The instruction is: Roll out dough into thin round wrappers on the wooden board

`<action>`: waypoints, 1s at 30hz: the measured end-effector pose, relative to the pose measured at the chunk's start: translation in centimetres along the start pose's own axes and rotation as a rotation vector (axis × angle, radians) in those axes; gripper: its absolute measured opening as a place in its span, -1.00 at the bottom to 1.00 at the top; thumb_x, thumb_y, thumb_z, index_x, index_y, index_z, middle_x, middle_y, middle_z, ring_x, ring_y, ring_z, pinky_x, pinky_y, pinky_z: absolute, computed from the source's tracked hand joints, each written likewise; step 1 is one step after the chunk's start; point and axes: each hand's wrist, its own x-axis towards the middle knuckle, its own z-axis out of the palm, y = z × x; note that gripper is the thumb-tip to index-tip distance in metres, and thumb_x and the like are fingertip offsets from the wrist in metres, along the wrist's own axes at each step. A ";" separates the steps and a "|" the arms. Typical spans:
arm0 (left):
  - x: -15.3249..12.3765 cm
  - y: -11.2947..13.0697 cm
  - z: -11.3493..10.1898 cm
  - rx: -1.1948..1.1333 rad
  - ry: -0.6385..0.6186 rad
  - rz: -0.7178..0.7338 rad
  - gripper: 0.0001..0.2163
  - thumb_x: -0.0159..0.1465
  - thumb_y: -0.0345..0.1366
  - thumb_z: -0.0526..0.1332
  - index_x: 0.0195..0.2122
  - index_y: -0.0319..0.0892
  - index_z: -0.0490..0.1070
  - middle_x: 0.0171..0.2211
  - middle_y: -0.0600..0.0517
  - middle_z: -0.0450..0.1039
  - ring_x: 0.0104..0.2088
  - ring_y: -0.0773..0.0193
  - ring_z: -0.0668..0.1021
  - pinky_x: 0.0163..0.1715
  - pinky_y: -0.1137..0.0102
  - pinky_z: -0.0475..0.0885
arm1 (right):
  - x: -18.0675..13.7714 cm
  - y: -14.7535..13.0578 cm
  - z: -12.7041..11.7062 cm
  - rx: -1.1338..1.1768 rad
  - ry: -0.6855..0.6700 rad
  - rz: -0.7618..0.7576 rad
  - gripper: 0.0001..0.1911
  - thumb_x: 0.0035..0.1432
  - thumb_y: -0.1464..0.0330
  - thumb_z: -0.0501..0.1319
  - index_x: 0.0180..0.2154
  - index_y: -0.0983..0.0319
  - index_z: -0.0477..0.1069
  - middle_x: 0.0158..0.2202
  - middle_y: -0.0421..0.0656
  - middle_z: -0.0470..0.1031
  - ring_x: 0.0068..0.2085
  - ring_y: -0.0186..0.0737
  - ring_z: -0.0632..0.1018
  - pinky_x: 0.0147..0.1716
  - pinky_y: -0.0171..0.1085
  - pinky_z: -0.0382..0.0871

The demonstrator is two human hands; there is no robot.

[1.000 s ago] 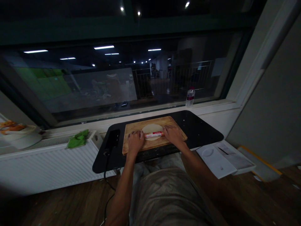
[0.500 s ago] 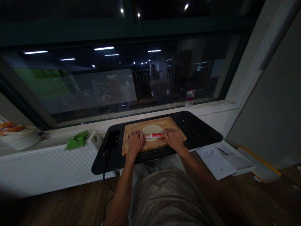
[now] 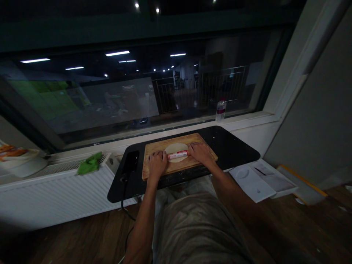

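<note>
Fingers together; left hand, right hand flat on red cylinder over dough disc.

We see a red cylinder with a white band and lettering, and a pale cream dough disc. The cutting board is honey-brown wood with faint grain; the desk is black, flecked with pale specks. We note a bright green cloth, a white ribbed radiator, a black phone and dark brown floorboards.
</note>
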 end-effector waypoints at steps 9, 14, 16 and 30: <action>0.0 0.0 0.0 -0.008 0.000 0.020 -0.58 0.62 -0.17 0.00 0.09 -0.15 0.68 0.17 -0.19 0.67 0.20 -0.08 0.60 0.23 0.12 0.40 | -2.2 0.0 0.9 0.053 0.062 0.041 -0.48 0.69 0.22 -0.05 0.06 0.26 0.68 0.13 0.04 0.73 0.16 -0.03 0.68 0.18 -0.23 0.42; 0.1 0.1 0.0 -0.001 -0.007 0.034 -0.59 0.63 -0.19 -0.01 0.11 -0.15 0.66 0.19 -0.19 0.66 0.20 -0.06 0.59 0.23 0.12 0.39 | -3.5 -0.4 0.5 0.044 0.048 0.048 -0.47 0.69 0.23 -0.08 0.10 0.24 0.66 0.16 0.04 0.71 0.17 -0.01 0.66 0.21 -0.20 0.41; 0.1 0.1 0.0 0.007 -0.012 0.038 -0.58 0.63 -0.18 -0.02 0.12 -0.14 0.66 0.19 -0.18 0.65 0.21 -0.05 0.59 0.24 0.13 0.39 | -3.1 -0.4 0.3 0.040 0.025 0.042 -0.46 0.69 0.22 -0.09 0.10 0.25 0.66 0.16 0.05 0.71 0.18 -0.01 0.66 0.21 -0.20 0.41; 0.1 -0.2 0.5 -0.010 0.008 0.012 -0.57 0.63 -0.15 -0.01 0.09 -0.13 0.67 0.18 -0.18 0.66 0.19 -0.09 0.59 0.21 0.09 0.40 | -0.6 -0.1 0.3 0.040 -0.017 0.055 -0.45 0.69 0.20 -0.07 0.12 0.24 0.67 0.24 0.03 0.69 0.23 -0.04 0.65 0.21 -0.26 0.39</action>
